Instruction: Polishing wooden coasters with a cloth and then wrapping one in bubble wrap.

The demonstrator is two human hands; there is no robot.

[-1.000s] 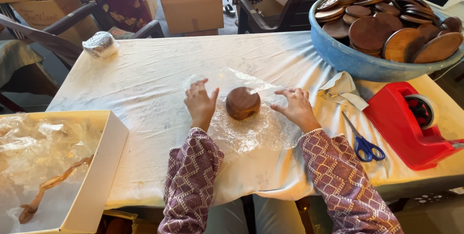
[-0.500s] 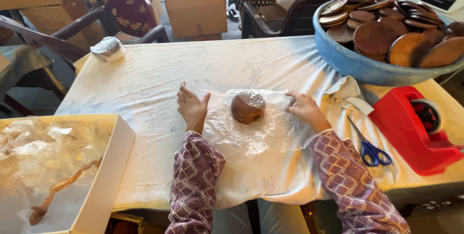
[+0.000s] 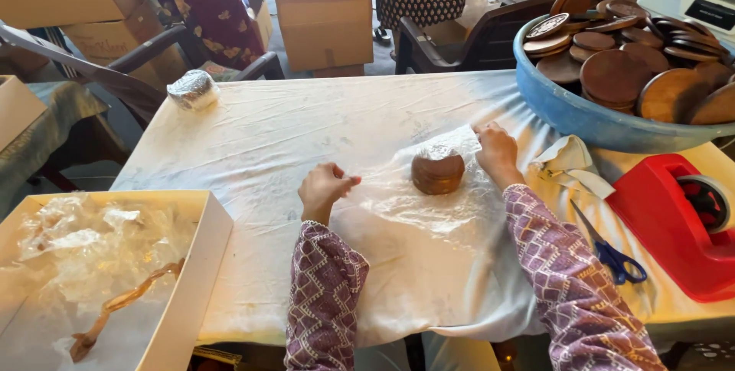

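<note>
We see bare table (image 3: pixel 291 122) beyond the wooden piece (image 3: pixel 438 170); our left hand (image 3: pixel 325 189) and right hand (image 3: pixel 496 149) each grip pinched plastic wrap (image 3: pixel 413 206).

1 head-worn view, looking down and forward, close over table (image 3: pixel 306 134)

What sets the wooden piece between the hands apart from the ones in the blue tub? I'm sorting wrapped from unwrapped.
The wooden piece between the hands lies alone on a clear plastic sheet with film over its top; the wooden discs in the tub are bare and piled, many leaning. It looks thicker and smaller across; the tub discs look flat and wider. The left hand and right hand each pinch the sheet. Both are round, dark brown wood.
</note>
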